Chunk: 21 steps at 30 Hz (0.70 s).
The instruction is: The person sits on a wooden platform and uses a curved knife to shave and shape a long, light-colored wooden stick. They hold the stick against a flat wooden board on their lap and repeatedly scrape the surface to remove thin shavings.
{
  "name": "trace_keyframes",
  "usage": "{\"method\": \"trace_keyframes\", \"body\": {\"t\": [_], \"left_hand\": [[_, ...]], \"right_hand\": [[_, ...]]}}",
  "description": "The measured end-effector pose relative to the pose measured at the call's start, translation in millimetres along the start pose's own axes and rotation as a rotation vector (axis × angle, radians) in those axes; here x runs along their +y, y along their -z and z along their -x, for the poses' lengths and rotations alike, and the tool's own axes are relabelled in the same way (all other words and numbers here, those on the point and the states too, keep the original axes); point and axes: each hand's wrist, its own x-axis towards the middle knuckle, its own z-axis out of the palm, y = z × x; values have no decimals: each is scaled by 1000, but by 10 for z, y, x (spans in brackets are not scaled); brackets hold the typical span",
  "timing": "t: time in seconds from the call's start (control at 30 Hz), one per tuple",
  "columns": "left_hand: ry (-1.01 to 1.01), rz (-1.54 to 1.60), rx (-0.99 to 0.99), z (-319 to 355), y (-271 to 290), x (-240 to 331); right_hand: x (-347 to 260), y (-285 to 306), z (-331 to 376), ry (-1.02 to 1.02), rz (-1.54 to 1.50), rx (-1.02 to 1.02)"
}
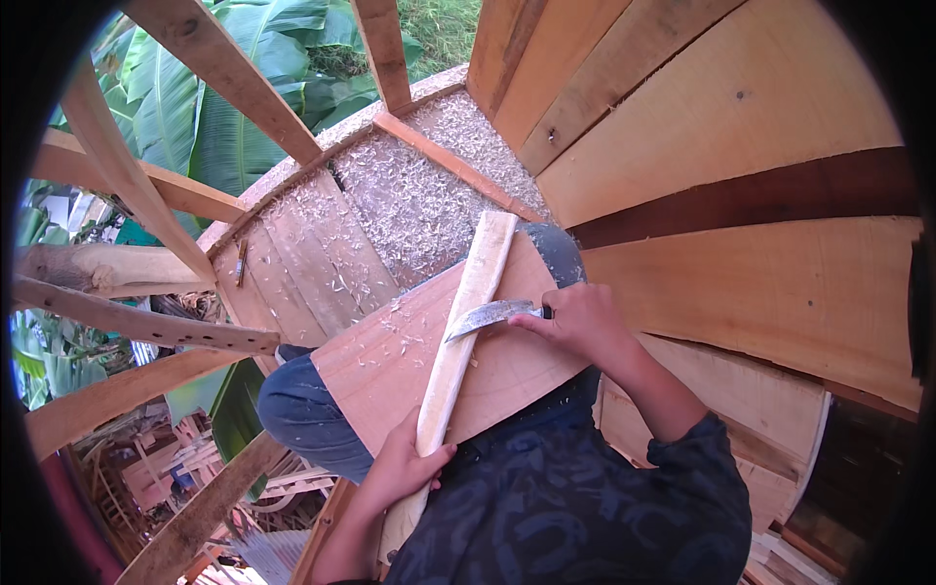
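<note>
Two hands at work on one pale wooden slat [466, 322], seated on a raised plank floor [312, 263]

- Wooden slat: long, narrow, light-coloured; lies lengthwise across a wide board [390, 361] resting on the person's knees, far end pointing toward the shavings [409, 195]
- Left hand [405, 466]: fingers wrapped narrowly around the near end of the slat, thumb over its top face; a firm steadying grip
- Right hand [575, 317]: fingers closed tight on the handle of a curved knife [487, 317]; handle itself mostly hidden in the fist
- Curved knife: blade lies across the slat's right edge, tip pointing left, touching the wood about midway along
- Handling note, as judgement: shallow strokes directed away from the left hand look safest; the slat should stay pressed flat to the board so the blade does not skid
- Surroundings: wood shavings heaped on the floor, a small tool [241, 261] lying on the planks well apart, slanted timber framing [224, 68], banana leaves [195, 117] beyond
</note>
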Motion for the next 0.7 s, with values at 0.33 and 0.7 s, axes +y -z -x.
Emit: {"method": "trace_keyframes", "body": {"t": [0.33, 0.7], "left_hand": [[54, -77, -31, 164, -11, -270], [-111, -360, 229, 95, -133, -198]], "right_hand": [[135, 222, 108, -165, -119, 89], [-99, -224, 345, 80, -41, 115]]}}
